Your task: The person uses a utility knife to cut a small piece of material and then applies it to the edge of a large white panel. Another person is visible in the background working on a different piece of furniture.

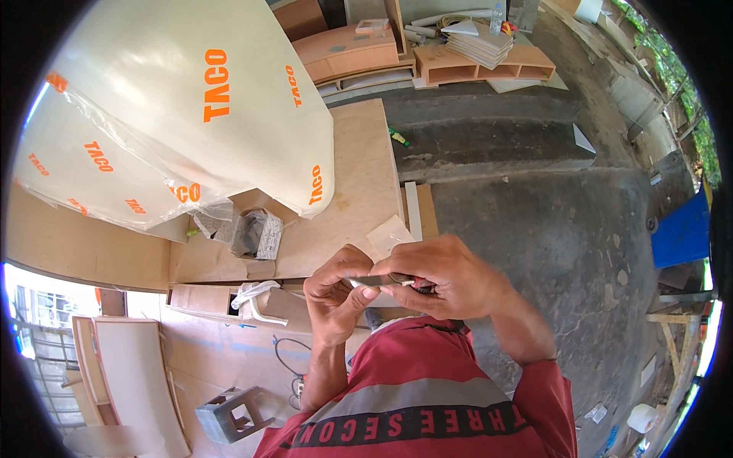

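Both my hands meet in front of my red shirt, close together. My left hand is closed, its thumb and fingers pinching a small, thin, whitish flat piece. Right beside it my right hand is closed round a small tool with dark and red parts. My fingers cover most of this tool, so its kind cannot be made out. The fingertips of the two hands nearly touch at the flat piece. Beyond my hands lies a light wooden panel, with a small square board at its near edge.
A large white panel in plastic film rests on the wood at left. An opened carton stands by it. At the back are wooden cabinets; a blue bin stands right. A grey step stool lies lower left.
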A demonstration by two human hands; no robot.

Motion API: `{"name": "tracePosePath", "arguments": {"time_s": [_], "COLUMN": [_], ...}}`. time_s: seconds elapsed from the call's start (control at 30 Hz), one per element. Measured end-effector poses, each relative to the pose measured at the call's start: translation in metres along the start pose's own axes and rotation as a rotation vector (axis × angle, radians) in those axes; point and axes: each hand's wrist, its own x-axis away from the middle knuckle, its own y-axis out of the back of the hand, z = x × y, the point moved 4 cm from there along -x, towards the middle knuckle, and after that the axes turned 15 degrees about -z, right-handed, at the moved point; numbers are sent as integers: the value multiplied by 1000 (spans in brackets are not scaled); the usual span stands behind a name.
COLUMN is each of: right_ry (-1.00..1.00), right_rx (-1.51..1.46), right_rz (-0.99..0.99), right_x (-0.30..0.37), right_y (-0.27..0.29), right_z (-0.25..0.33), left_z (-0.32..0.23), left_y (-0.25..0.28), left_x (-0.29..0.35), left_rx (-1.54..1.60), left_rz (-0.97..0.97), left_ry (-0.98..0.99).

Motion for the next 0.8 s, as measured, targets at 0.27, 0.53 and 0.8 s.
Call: {"name": "tracePosePath", "arguments": {"time_s": [0.27, 0.53, 0.8], "right_ry": [-101, -182, -241], "right_rx": [-62, -26, -60], "right_rz": [119, 228, -147], "right_x": [-13, -26, -31], "right_y": [-1, 0, 14], "right_z": [-8, -9, -22], "left_z": [5, 13, 4], "left_y": [4, 14, 2], "left_x": [0, 8, 1], "left_rx": [45, 103, 239], "left_rz": [31, 12, -14], "left_ry": [78, 287, 237]}}
